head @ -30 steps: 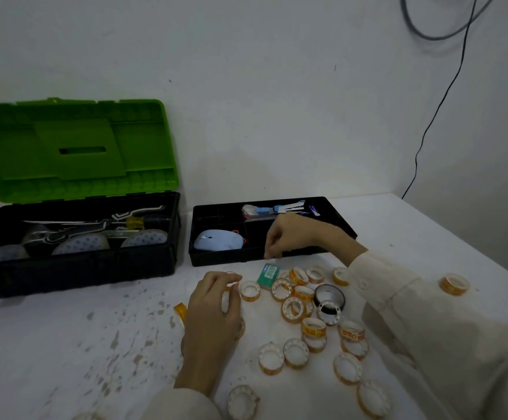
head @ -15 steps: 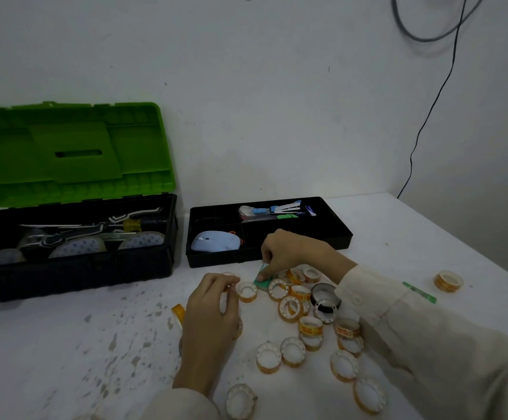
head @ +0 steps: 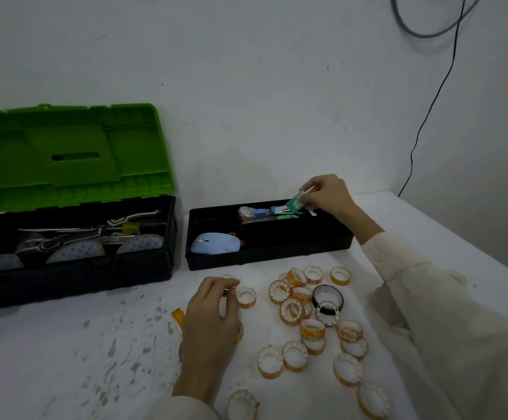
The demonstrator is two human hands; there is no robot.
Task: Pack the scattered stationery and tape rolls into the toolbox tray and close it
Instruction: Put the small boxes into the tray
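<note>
My right hand (head: 328, 194) pinches a small green packet (head: 295, 203) just above the back compartment of the black toolbox tray (head: 265, 259). That compartment holds several stationery pieces (head: 265, 212); a pale blue mouse (head: 215, 243) lies in the front left one. My left hand (head: 213, 316) rests curled on the white table (head: 65, 359) over small tape rolls, fingertips on one roll (head: 228, 278). Several orange-edged tape rolls (head: 295, 310) and a black tape roll (head: 328, 297) lie scattered in front of the tray.
The open toolbox (head: 74, 268) with its raised green lid (head: 71, 156) stands at the left, holding tools and large tape rolls. A black cable (head: 428, 116) hangs down the wall at the right. The table's right edge runs close past my right sleeve.
My right hand picked the green packet off the table and carried it up and back over the tray's rear compartment. My left hand stayed on the rolls.
</note>
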